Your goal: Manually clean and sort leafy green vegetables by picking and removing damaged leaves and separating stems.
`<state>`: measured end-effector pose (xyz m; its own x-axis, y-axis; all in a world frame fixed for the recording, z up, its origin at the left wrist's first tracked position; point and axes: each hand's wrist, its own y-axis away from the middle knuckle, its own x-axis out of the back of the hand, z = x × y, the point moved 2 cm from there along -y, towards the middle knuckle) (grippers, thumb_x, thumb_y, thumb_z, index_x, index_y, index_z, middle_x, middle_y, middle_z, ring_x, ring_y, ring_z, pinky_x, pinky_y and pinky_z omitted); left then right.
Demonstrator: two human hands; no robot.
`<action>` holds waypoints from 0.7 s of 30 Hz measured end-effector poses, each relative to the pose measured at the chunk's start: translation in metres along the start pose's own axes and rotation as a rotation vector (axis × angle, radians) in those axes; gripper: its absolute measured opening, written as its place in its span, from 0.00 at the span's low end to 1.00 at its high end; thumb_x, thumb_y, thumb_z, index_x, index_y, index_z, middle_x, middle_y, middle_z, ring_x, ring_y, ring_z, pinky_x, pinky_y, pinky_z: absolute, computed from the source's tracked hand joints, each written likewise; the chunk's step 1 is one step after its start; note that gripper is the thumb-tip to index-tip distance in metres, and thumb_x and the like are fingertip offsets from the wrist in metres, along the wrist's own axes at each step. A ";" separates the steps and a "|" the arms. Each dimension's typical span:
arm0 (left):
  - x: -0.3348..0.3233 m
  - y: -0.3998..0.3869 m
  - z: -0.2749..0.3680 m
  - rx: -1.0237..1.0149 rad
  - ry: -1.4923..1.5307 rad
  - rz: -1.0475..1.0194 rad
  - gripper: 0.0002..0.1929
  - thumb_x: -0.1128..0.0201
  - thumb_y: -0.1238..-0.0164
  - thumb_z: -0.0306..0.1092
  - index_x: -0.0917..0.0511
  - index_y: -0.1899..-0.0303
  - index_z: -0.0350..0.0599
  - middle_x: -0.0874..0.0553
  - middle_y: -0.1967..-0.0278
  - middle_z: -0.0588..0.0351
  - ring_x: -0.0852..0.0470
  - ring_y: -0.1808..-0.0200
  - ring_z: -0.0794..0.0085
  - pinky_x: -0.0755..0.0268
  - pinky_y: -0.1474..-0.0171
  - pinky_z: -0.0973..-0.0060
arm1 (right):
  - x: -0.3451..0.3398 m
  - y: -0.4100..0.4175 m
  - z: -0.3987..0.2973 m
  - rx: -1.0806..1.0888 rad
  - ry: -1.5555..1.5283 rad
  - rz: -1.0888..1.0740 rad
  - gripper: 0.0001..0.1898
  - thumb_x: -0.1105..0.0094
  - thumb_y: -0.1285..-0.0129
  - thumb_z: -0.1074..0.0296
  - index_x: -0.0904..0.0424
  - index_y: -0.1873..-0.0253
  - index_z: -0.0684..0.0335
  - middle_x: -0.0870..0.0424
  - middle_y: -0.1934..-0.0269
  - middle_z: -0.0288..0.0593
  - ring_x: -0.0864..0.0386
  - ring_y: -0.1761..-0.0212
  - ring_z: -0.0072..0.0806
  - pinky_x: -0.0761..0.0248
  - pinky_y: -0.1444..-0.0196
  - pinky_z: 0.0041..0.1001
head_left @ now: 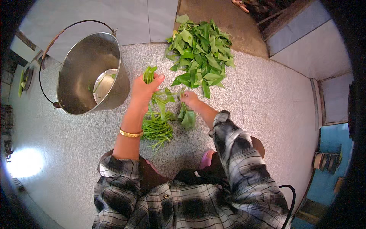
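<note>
My left hand (143, 90) is closed around a bunch of green stems (149, 74), with a few leaves trailing below the fist. To its right my right hand (190, 98) pinches some green leaves (187, 116) that hang down from the fingers; the hand is slightly blurred. On the speckled floor below the left hand lies a pile of thin green stems (157, 128). A large heap of leafy greens (203, 54) is spread on the floor beyond my right hand.
A deep metal bucket (121, 86) with a wire handle (43, 58) stands at left, a stem piece (100, 83) inside it. Farther left, a curved dark object (27, 78) lies beside a long green vegetable (21, 83). A brown doorway floor (217, 25) begins behind the heap.
</note>
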<state>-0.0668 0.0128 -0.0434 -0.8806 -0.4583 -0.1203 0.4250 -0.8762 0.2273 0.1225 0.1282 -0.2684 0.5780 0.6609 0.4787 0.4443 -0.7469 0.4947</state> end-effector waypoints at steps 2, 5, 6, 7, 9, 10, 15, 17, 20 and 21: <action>-0.006 -0.008 -0.013 0.026 -0.014 -0.017 0.13 0.32 0.49 0.36 0.24 0.65 0.41 0.24 0.73 0.64 0.29 0.74 0.81 0.34 0.69 0.79 | 0.030 0.000 -0.026 0.155 0.069 0.045 0.14 0.36 0.54 0.63 0.25 0.62 0.61 0.22 0.73 0.42 0.25 0.72 0.34 0.32 0.67 0.31; -0.003 -0.014 -0.035 0.078 -0.055 -0.023 0.14 0.31 0.50 0.34 0.23 0.63 0.40 0.22 0.72 0.62 0.28 0.73 0.79 0.34 0.69 0.78 | 0.060 0.071 -0.142 0.398 0.276 0.069 0.10 0.39 0.51 0.66 0.25 0.64 0.60 0.21 0.71 0.48 0.23 0.68 0.41 0.30 0.64 0.34; -0.016 -0.017 -0.042 0.107 -0.059 -0.065 0.14 0.31 0.50 0.33 0.23 0.62 0.40 0.21 0.71 0.62 0.27 0.73 0.79 0.33 0.69 0.78 | 0.070 0.087 -0.155 0.557 0.393 0.078 0.09 0.39 0.50 0.66 0.26 0.64 0.60 0.21 0.71 0.48 0.23 0.67 0.42 0.30 0.65 0.36; -0.020 -0.015 -0.042 0.096 -0.058 -0.066 0.14 0.31 0.50 0.33 0.23 0.62 0.40 0.21 0.71 0.62 0.27 0.73 0.79 0.33 0.69 0.78 | 0.069 0.099 -0.168 0.734 0.503 0.070 0.08 0.40 0.49 0.66 0.26 0.65 0.60 0.21 0.71 0.48 0.23 0.67 0.44 0.31 0.65 0.38; -0.024 -0.007 -0.039 0.170 0.164 -0.199 0.14 0.31 0.50 0.33 0.23 0.62 0.39 0.21 0.71 0.62 0.27 0.72 0.80 0.34 0.69 0.78 | 0.055 0.120 -0.182 0.758 0.438 0.139 0.08 0.40 0.49 0.65 0.26 0.66 0.60 0.22 0.71 0.48 0.24 0.67 0.45 0.31 0.65 0.39; -0.028 -0.005 -0.032 0.180 0.152 -0.230 0.13 0.32 0.48 0.33 0.23 0.63 0.40 0.22 0.70 0.63 0.28 0.71 0.81 0.35 0.68 0.80 | 0.058 0.127 -0.182 0.749 0.385 0.216 0.09 0.40 0.49 0.64 0.27 0.66 0.60 0.22 0.71 0.49 0.24 0.67 0.46 0.32 0.66 0.40; -0.035 0.001 -0.014 0.037 0.092 -0.082 0.10 0.35 0.44 0.34 0.24 0.64 0.41 0.23 0.72 0.65 0.29 0.70 0.83 0.36 0.67 0.82 | 0.077 0.136 -0.183 0.645 0.351 0.153 0.08 0.42 0.47 0.65 0.28 0.68 0.62 0.24 0.74 0.48 0.25 0.67 0.46 0.32 0.67 0.39; -0.036 -0.002 -0.012 0.015 0.115 -0.082 0.09 0.36 0.43 0.34 0.24 0.64 0.42 0.24 0.73 0.65 0.29 0.70 0.83 0.36 0.66 0.82 | 0.083 0.134 -0.185 0.889 0.279 0.273 0.06 0.45 0.45 0.67 0.29 0.69 0.62 0.25 0.73 0.47 0.26 0.67 0.45 0.34 0.65 0.39; -0.033 -0.002 -0.004 -0.083 0.037 0.044 0.07 0.38 0.42 0.32 0.24 0.64 0.42 0.25 0.73 0.66 0.29 0.70 0.83 0.35 0.66 0.82 | 0.100 0.133 -0.193 0.928 0.554 0.334 0.05 0.47 0.43 0.69 0.31 0.69 0.63 0.27 0.73 0.47 0.27 0.66 0.44 0.36 0.62 0.36; -0.030 -0.005 -0.002 -0.209 0.001 0.051 0.05 0.39 0.40 0.31 0.25 0.65 0.42 0.24 0.72 0.65 0.28 0.70 0.82 0.34 0.65 0.82 | 0.103 0.135 -0.195 0.934 0.542 0.327 0.05 0.47 0.43 0.69 0.31 0.69 0.63 0.27 0.73 0.47 0.27 0.66 0.44 0.36 0.62 0.36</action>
<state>-0.0424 0.0307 -0.0428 -0.8567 -0.5028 -0.1150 0.5031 -0.8638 0.0280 0.1084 0.1102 -0.0107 0.4880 0.1982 0.8501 0.7953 -0.5023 -0.3395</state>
